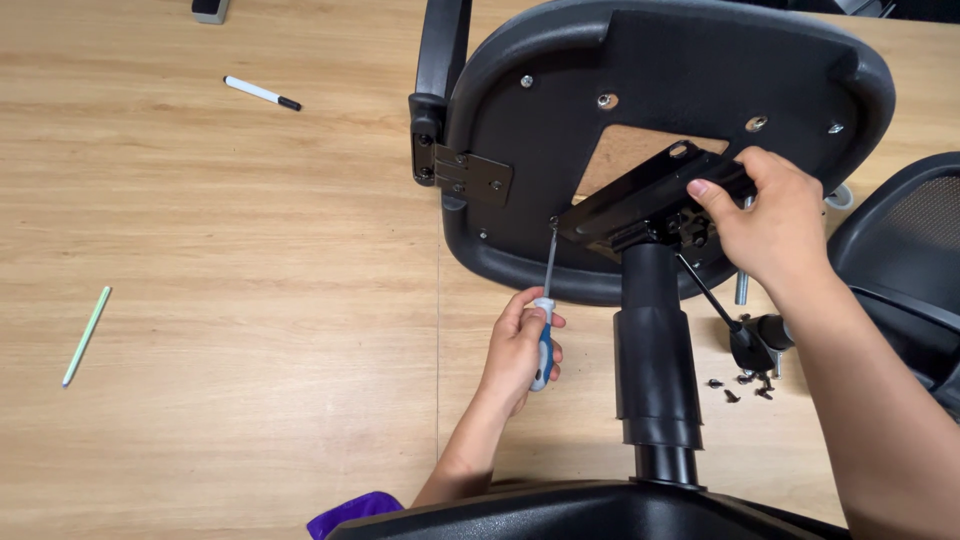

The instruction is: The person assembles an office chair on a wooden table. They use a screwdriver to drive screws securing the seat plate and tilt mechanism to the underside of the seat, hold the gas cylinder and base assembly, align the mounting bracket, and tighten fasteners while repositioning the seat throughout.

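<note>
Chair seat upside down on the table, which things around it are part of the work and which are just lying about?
In use:
left hand gripping the screwdriver
right hand on the metal mounting plate
chair seat
gas-lift column
loose screws

Lying about:
marker pen
green stick
dark eraser block at the table's far edge
</note>
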